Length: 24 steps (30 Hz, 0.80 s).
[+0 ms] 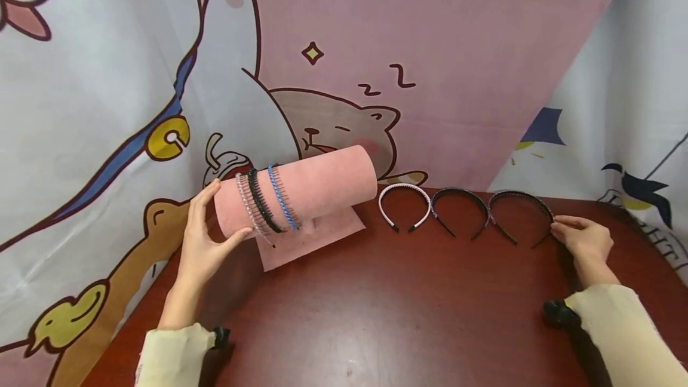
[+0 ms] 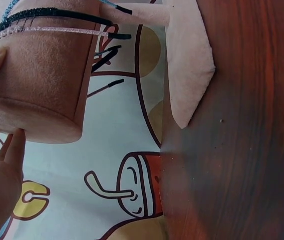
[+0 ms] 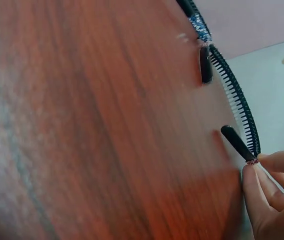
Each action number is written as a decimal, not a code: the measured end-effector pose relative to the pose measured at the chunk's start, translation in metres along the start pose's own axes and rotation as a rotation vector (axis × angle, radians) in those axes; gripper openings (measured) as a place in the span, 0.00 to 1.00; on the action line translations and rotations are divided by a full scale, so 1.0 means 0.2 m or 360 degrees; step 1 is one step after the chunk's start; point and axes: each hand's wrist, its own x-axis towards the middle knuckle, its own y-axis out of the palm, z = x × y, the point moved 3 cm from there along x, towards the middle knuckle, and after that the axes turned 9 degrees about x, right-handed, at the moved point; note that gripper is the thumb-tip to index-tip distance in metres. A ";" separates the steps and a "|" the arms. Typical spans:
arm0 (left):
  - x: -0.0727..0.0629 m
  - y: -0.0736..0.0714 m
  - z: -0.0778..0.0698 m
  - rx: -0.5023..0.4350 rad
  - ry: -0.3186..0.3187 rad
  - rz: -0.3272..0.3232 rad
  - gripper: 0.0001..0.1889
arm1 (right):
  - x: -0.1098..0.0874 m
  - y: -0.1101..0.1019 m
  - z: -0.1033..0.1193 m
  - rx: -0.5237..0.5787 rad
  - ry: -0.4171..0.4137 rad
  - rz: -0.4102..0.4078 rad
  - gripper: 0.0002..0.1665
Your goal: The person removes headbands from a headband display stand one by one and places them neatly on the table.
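My left hand [image 1: 206, 237] grips the left end of a pink padded headband stand [image 1: 328, 181], thumb in front and fingers over the end. Around its roll sit a pale pink headband [image 1: 244, 199], a black one [image 1: 258, 202] and a blue one [image 1: 280, 196], all with comb teeth. At the table's right, my right hand [image 1: 586, 240] pinches one side of a dark toothed headband [image 1: 520, 193] between thumb and fingers. In the right wrist view that headband's black tip [image 3: 237, 143] points out past the fingertips.
To the left of the pinched headband lie a dark bluish headband [image 1: 459, 191] and a white-pink headband [image 1: 403, 186], side by side along the back edge of the reddish-brown table [image 1: 398, 309]. A cartoon-printed cloth [image 1: 457, 46] hangs behind the table.
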 end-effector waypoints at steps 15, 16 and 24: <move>0.03 0.01 0.00 -0.0028 -0.0022 0.0016 0.50 | -0.20 0.23 0.22 0.0498 -0.0296 0.0115 0.16; 0.03 0.01 0.00 -0.0031 -0.0025 0.0011 0.50 | -0.23 0.28 0.25 0.0519 -0.0340 0.0164 0.16; 0.01 0.00 0.01 -0.0020 -0.0038 0.0014 0.50 | -0.47 0.77 0.34 0.0488 -0.0609 0.0574 0.10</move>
